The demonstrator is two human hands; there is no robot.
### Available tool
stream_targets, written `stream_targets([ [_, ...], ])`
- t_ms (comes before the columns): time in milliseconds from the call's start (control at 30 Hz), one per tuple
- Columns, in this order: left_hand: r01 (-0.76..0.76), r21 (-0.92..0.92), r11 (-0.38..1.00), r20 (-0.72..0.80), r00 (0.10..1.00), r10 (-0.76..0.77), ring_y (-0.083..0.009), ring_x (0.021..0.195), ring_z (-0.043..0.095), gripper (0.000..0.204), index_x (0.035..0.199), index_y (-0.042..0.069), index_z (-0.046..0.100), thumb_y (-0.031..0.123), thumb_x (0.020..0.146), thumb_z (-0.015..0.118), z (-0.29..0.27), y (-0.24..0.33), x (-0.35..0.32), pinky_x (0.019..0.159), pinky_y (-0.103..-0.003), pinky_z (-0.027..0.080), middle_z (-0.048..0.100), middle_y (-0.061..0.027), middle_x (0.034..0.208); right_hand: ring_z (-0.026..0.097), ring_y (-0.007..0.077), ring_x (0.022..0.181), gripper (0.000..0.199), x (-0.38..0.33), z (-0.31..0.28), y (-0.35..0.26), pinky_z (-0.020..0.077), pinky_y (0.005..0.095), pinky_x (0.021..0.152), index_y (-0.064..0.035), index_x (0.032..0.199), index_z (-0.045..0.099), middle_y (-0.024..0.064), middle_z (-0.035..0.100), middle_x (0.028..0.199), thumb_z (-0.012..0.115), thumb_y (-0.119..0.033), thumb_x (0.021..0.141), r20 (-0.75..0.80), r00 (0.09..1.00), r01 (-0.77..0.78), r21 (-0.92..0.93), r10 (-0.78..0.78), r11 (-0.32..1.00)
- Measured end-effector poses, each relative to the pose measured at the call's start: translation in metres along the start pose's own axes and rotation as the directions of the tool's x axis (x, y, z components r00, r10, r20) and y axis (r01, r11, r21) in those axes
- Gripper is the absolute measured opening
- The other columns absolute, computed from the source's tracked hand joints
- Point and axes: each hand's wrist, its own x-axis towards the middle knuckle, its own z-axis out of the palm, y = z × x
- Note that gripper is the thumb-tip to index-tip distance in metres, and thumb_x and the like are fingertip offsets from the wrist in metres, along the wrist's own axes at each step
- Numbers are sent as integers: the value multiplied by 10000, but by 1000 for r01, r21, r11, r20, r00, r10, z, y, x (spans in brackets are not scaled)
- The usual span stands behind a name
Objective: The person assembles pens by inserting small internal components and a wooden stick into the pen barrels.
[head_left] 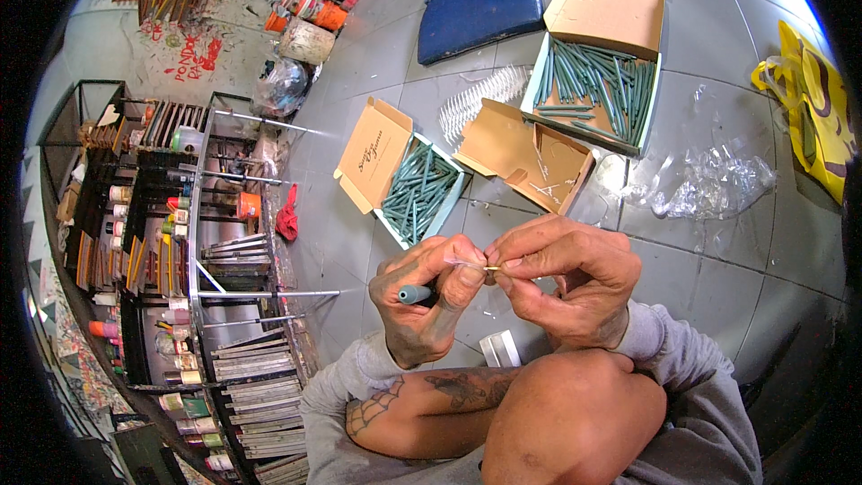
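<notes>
My left hand (422, 301) grips a teal-green pen-like stick (415, 294), its blunt end poking out to the left of my fist. My right hand (564, 283) pinches a small yellowish tip (492, 268) at the stick's other end, fingertips of both hands meeting there. A thin clear wrapper shows between the fingers. Both hands hover above the grey tiled floor, over my raised knee (575, 418). An open cardboard box (409, 181) of matching green sticks lies just beyond my left hand.
A second, larger box of green sticks (597, 81) lies farther right, an empty brown box (532, 157) between them. Crumpled clear plastic (709, 184), white spiral coil (480, 99), blue seat pad (480, 4), yellow bag (822, 103). A metal rack with paint jars (171, 242) stands at left.
</notes>
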Motion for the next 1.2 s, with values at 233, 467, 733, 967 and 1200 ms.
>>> stream_targets([
  [233, 3, -13, 1000, -8, 1000, -3, -155, 657, 580, 107, 913, -47, 661, 60, 916, 667, 0, 0, -1, 591, -279, 458, 642, -94, 778, 721, 231, 827, 203, 0, 0, 1, 582, 320, 708, -3, 918, 683, 149, 731, 934, 750, 85, 748, 3, 1000, 2, 4, -2, 1000],
  [467, -13, -25, 1000, -2, 1000, 13, -150, 629, 553, 104, 874, -47, 651, 49, 914, 649, 0, -1, 0, 575, -279, 447, 633, -84, 747, 722, 234, 825, 215, -1, 1, 2, 583, 322, 707, -3, 925, 686, 148, 731, 926, 755, 83, 741, 1, 1000, 6, 9, -6, 1000],
  [733, 31, 2, 1000, 15, 999, -31, -156, 630, 568, 133, 836, -42, 660, 70, 906, 644, -1, 5, 2, 579, -284, 450, 636, -83, 732, 723, 240, 833, 213, 0, 0, 1, 584, 327, 717, -4, 924, 688, 147, 732, 931, 753, 79, 739, 10, 1000, -3, 2, 3, 1000],
  [967, 44, -1, 999, 34, 998, -44, -158, 631, 576, 127, 849, -42, 668, 72, 903, 650, -3, 6, 3, 585, -288, 456, 642, -86, 741, 724, 233, 837, 210, 0, 0, -1, 580, 322, 727, -7, 934, 693, 144, 731, 931, 747, 70, 746, 18, 999, -33, -5, 33, 999],
  [1200, 4, -32, 999, 39, 999, -3, -136, 614, 556, 114, 874, -42, 674, 68, 899, 658, -1, 4, 4, 576, -284, 444, 626, -70, 694, 724, 218, 828, 203, -4, 3, -1, 577, 309, 731, -9, 936, 684, 141, 727, 929, 743, 59, 754, -31, 994, -102, 43, 103, 994],
])
